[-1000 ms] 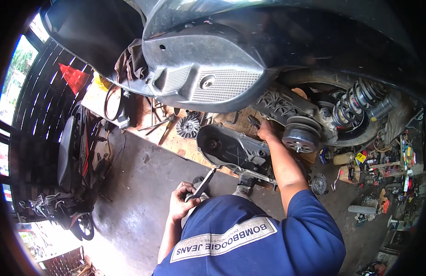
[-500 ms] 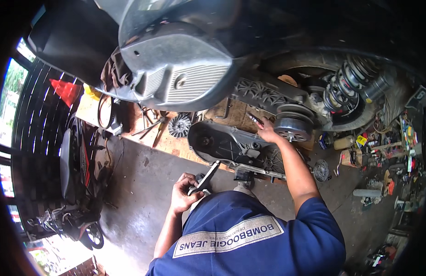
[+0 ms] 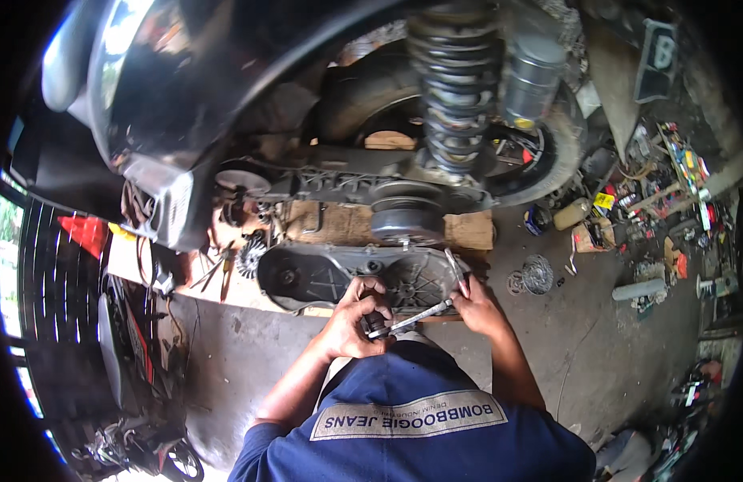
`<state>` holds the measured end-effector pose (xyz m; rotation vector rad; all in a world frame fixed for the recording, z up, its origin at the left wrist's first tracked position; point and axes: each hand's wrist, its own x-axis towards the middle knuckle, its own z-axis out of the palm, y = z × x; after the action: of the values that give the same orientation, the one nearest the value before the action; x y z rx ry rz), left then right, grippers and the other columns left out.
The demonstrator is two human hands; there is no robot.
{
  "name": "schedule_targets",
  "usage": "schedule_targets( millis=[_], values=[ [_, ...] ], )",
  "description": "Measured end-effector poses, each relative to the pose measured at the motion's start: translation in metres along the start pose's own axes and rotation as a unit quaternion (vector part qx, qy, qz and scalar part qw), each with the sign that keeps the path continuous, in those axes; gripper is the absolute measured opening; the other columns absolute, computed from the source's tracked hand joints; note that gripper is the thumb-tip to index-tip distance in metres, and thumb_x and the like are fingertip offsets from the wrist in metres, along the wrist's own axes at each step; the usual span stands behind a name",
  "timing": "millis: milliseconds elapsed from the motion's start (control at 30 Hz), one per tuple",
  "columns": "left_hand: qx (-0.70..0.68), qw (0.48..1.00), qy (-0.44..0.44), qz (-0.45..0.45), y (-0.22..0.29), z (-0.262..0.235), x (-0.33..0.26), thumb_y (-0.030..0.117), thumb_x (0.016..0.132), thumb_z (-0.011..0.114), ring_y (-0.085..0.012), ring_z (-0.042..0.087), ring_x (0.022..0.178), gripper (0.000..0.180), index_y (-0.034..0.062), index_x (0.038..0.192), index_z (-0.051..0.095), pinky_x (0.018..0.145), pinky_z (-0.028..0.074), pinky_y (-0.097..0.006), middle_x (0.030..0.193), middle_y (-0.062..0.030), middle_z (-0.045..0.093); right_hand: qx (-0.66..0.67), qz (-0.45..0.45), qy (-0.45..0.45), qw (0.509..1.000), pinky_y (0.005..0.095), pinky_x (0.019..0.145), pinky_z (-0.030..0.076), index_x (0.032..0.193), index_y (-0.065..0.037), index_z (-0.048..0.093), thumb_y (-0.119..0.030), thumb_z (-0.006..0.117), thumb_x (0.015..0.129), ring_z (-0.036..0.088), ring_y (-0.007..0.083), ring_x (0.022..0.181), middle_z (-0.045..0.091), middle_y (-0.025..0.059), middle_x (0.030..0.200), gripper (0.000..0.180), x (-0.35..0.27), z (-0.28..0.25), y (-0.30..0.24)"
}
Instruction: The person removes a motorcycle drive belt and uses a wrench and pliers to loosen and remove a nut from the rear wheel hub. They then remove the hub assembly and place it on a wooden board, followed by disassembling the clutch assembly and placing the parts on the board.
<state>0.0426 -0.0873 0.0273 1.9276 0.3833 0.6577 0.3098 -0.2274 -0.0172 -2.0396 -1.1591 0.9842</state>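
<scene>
I am watching a slim, silvery long tool (image 3: pixel 415 321) stretching between the two hands just above the shirt (image 3: pixel 419 450). Its shaft is looking straight and shiny, thickening near the right end, and its left end is disappearing among fingers. A dark, rounded part (image 3: pixel 374 322) is showing there too, though I cannot tell whether it is belonging to the tool. The left hand (image 3: pixel 355 317) is closing snugly around that end. The right hand (image 3: pixel 480 308) is gripping a thin short tool (image 3: pixel 453 265), pale at the tip and reddish lower down; its fingers are meeting the long tool's other end, but I cannot tell how firmly.

Compared with half a second ago, the right hand is no longer reaching beside the drum (image 3: pixel 406 223); it is sitting lower, close to the left one. The long tool is lying flatter now, where it was rising more steeply. My view is also swinging rightward, bringing the big spring (image 3: pixel 453 88) nearer the middle.

The long tool's axis is running from lower left to upper right at a gentle slant, crossing in front of the metal cover's (image 3: pixel 315 269) lower edge. The short tool is pointing up and slightly left.
</scene>
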Motion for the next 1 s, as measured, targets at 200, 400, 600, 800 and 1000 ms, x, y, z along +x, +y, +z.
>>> schedule_targets(
  millis=[200, 400, 600, 800, 1000],
  values=[
    [-0.026, 0.999, -0.012, 0.027, 0.0, 0.036, 0.043, 0.013, 0.052, 0.081, -0.033, 0.05, 0.113, 0.053, 0.0077, 0.101, 0.063, 0.096, 0.043, -0.044, 0.116, -0.0155, 0.05, 0.59, -0.051, -0.04, 0.805, 0.0378, 0.062, 0.059, 0.123, -0.007, 0.045, -0.007, 0.054, 0.096, 0.07, 0.0291, 0.074, 0.065, 0.0207, 0.109, 0.029, -0.041, -0.001, -0.002],
    [0.006, 0.998, -0.02, 0.06, 0.002, 0.036, 0.061, 0.015, 0.054, 0.083, -0.034, 0.048, 0.11, 0.065, 0.0071, 0.112, 0.055, 0.097, 0.04, -0.045, 0.114, -0.0159, 0.048, 0.725, -0.063, -0.049, 0.685, 0.0438, 0.06, 0.061, 0.118, -0.014, 0.041, -0.002, 0.061, 0.092, 0.069, 0.0302, 0.071, 0.061, 0.0222, 0.108, 0.035, -0.043, -0.01, -0.037],
    [0.096, 0.988, -0.029, 0.117, 0.003, 0.025, 0.056, 0.015, 0.054, 0.087, -0.038, 0.05, 0.114, 0.072, 0.0063, 0.118, 0.054, 0.1, 0.045, -0.046, 0.12, -0.0182, 0.048, 0.692, -0.076, 0.002, 0.718, 0.0433, 0.06, 0.06, 0.115, -0.014, 0.041, -0.003, 0.061, 0.094, 0.066, 0.0241, 0.067, 0.06, 0.014, 0.097, 0.031, -0.037, 0.006, -0.059],
    [0.239, 0.96, 0.132, 0.062, 0.001, 0.016, 0.046, 0.041, 0.049, 0.097, -0.0423, 0.039, 0.13, 0.11, 0.009, 0.139, 0.043, 0.106, 0.041, -0.052, 0.139, -0.0233, 0.035, 0.669, -0.114, 0.07, 0.731, 0.046, 0.072, 0.061, 0.118, -0.018, 0.049, -0.01, 0.057, 0.1, 0.066, 0.0211, 0.074, 0.061, 0.0083, 0.096, 0.021, -0.032, 0.022, -0.066],
    [0.249, 0.959, 0.128, 0.051, -0.002, -0.002, 0.058, 0.052, 0.042, 0.096, -0.0451, 0.034, 0.136, 0.134, 0.0081, 0.15, 0.03, 0.11, 0.037, -0.055, 0.145, -0.0247, 0.032, 0.684, -0.109, 0.116, 0.712, 0.0487, 0.077, 0.06, 0.118, -0.018, 0.05, -0.011, 0.058, 0.099, 0.066, 0.0197, 0.074, 0.063, 0.0083, 0.1, 0.021, -0.033, 0.034, -0.08]
  ],
)
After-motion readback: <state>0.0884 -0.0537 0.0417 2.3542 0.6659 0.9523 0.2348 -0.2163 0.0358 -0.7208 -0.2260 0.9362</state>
